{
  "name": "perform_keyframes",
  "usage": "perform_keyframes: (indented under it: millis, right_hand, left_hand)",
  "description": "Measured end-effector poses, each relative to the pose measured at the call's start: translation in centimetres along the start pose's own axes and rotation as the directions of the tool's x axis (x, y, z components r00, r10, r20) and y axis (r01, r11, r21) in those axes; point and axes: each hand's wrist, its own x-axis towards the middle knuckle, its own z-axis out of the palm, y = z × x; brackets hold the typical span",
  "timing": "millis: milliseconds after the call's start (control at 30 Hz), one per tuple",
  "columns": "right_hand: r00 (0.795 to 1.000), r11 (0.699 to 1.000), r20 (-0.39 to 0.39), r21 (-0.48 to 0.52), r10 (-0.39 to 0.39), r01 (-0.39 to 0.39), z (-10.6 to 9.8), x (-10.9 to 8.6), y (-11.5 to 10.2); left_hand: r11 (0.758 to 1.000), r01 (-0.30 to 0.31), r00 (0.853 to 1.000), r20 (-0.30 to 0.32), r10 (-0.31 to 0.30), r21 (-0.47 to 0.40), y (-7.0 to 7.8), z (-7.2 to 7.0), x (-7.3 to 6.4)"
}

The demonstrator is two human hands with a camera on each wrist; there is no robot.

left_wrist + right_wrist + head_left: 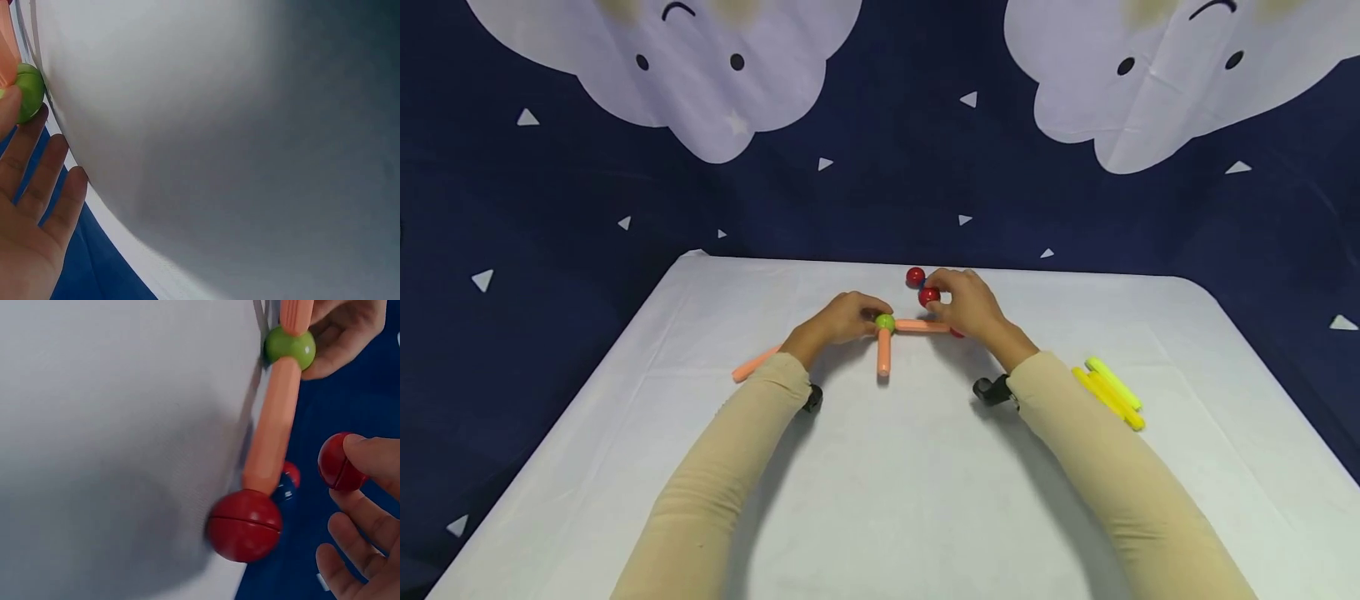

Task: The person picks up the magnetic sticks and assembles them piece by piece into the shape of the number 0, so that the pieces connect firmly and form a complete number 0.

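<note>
My left hand (pixel 842 319) pinches a green ball (pixel 885 322) between thumb and index finger; in the left wrist view its other fingers (pixel 65 197) spread out. Two orange sticks join that ball: one (pixel 884 354) points toward me, the other (pixel 922 326) runs right to a red ball (pixel 244 525) on its end. Above that end, my right hand (pixel 967 304) holds another red ball (pixel 342 461) by thumb and fingertips. Just beyond it are a third red ball (pixel 915 277) and a blue ball (pixel 285 487), partly hidden.
Another orange stick (pixel 755 365) lies left of my left wrist, partly covered by it. Several yellow sticks (pixel 1116 392) lie together beside my right forearm. The white-covered table (pixel 887 483) ends at a dark blue cloth (pixel 895 200) with printed clouds. Black wrist cameras (pixel 992 390) hang under both wrists.
</note>
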Motion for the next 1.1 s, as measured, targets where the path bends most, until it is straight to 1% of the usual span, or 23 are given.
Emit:
perform_keyframes:
  millis: [133, 233, 333, 467, 633, 767, 900, 1000, 1100]
  right_hand:
    - [0.996, 0.996, -0.007, -0.009, -0.093, 0.093, -0.6, -0.8, -0.6]
    - [0.987, 0.987, -0.014, -0.006, -0.159, 0.159, -0.7, -1.5, -0.8]
    - [0.978, 0.978, -0.008, 0.011, -0.208, 0.208, -0.5, -2.5, -0.8]
    - [0.967, 0.967, 0.047, 0.063, -0.249, 0.246, -0.2, -4.2, -1.2]
    - [0.944, 0.952, 0.131, 0.096, -0.302, 0.291, 0.5, -6.6, -1.8]
    - [0.926, 0.945, 0.199, 0.137, -0.320, 0.297, 1.4, -8.3, -2.0]
    - [0.911, 0.949, 0.282, 0.184, -0.300, 0.255, 2.1, -9.4, -2.4]
    - [0.911, 0.953, 0.302, 0.200, -0.281, 0.228, 2.4, -9.6, -2.9]
    - [0.915, 0.952, 0.292, 0.208, -0.277, 0.222, 2.6, -9.6, -3.0]
  left_hand:
    - [1.000, 0.004, 1.000, 0.002, -0.004, -0.001, 0.0, 0.0, 0.1]
    - [1.000, 0.003, 1.000, 0.001, -0.003, -0.006, -0.1, 0.0, 0.1]
    - [1.000, 0.000, 1.000, -0.002, 0.000, -0.009, -0.1, 0.0, 0.1]
    - [1.000, -0.001, 1.000, 0.007, 0.001, -0.012, 0.0, -0.1, 0.0]
    - [1.000, 0.000, 1.000, 0.010, 0.000, -0.009, 0.0, -0.1, 0.0]
    - [1.000, -0.005, 1.000, 0.004, 0.005, -0.014, 0.1, -0.2, 0.0]
    - [1.000, -0.005, 1.000, 0.007, 0.005, -0.016, 0.2, -0.2, 0.0]
    - [1.000, -0.001, 1.000, 0.006, 0.001, -0.006, 0.1, -0.2, 0.0]
    - [1.000, 0.001, 1.000, 0.002, -0.001, -0.010, 0.1, -0.1, 0.0]
